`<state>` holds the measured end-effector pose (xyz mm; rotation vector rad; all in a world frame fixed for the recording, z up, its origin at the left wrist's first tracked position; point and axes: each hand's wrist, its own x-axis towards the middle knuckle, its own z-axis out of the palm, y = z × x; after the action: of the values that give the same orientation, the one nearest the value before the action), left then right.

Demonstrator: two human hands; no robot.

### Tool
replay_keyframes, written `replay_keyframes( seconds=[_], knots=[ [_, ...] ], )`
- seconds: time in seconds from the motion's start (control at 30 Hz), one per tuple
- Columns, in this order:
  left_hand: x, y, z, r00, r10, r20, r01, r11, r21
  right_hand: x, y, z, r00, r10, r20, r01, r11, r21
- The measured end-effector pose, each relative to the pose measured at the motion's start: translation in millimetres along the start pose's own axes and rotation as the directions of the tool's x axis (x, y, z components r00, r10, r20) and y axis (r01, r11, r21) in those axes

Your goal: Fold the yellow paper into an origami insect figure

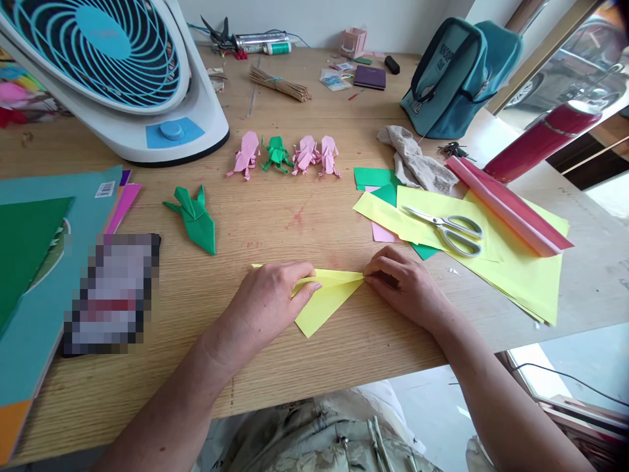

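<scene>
A piece of folded yellow paper [319, 308] lies on the wooden table in front of me, a triangular corner pointing toward me. My left hand [278, 288] covers its left part, with thumb and fingers closed on the upper layer. At the paper's right tip, my right hand [400, 282] pinches the corner between thumb and fingertips. A green folded paper figure [192, 217] lies to the left of my hands. Further back stand pink origami figures [246, 155] and a green one [276, 154] in a row.
Scissors [449, 228] rest on yellow sheets [531, 282] at the right, beside a rolled red sheet [511, 210] and a red bottle [540, 141]. A phone [113, 292], folders [93, 196] and a fan [171, 131] occupy the left. A teal backpack [457, 78] stands behind a cloth [415, 157].
</scene>
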<state>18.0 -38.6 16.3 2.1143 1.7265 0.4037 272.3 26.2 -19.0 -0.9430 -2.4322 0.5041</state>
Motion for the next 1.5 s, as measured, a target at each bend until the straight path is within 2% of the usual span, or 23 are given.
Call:
replay_keyframes(
  seconds=[0.2, 0.43, 0.63, 0.73, 0.9, 1.03, 1.23, 1.37, 1.5],
  knots=[
    [0.6, -4.1, -2.0, 0.999, -0.047, -0.008, 0.047, 0.999, 0.003, 0.4, -1.1, -1.0, 0.999, 0.030, 0.026, -0.031, 0.999, 0.024],
    [2.4, -7.1, -2.1, 0.999, -0.043, -0.002, 0.043, 0.998, -0.036, 0.1, -2.6, -2.3, 0.998, 0.056, 0.042, -0.058, 0.997, 0.044],
    [5.9, -11.7, 2.4, 0.988, 0.139, -0.066, -0.145, 0.985, -0.090, -1.1, -3.8, -2.7, 0.998, 0.060, -0.024, -0.058, 0.992, 0.109],
    [7.4, -13.7, 3.4, 0.986, 0.166, -0.023, -0.167, 0.973, -0.160, -1.9, -3.8, -2.1, 0.995, 0.079, -0.054, -0.066, 0.976, 0.207],
    [8.3, -12.9, 0.0, 0.992, 0.117, 0.049, -0.107, 0.979, -0.175, -3.6, -1.3, 0.4, 0.989, 0.128, -0.076, -0.093, 0.929, 0.358],
    [8.1, -13.3, -1.2, 0.985, 0.147, 0.090, -0.127, 0.972, -0.196, -4.8, 1.4, 1.2, 0.985, 0.124, -0.121, -0.065, 0.911, 0.408],
    [8.0, -12.5, -2.9, 0.976, 0.200, 0.088, -0.168, 0.945, -0.279, -3.2, -3.4, -4.4, 0.973, 0.070, -0.221, 0.037, 0.894, 0.446],
    [9.1, -12.3, -4.6, 0.971, 0.230, 0.070, -0.187, 0.905, -0.382, -2.4, -5.5, -7.5, 0.968, 0.031, -0.250, 0.084, 0.896, 0.436],
    [10.1, -12.6, -6.5, 0.981, 0.191, 0.025, -0.161, 0.887, -0.433, -3.4, -2.7, -5.9, 0.968, 0.042, -0.246, 0.077, 0.887, 0.456]
  ],
)
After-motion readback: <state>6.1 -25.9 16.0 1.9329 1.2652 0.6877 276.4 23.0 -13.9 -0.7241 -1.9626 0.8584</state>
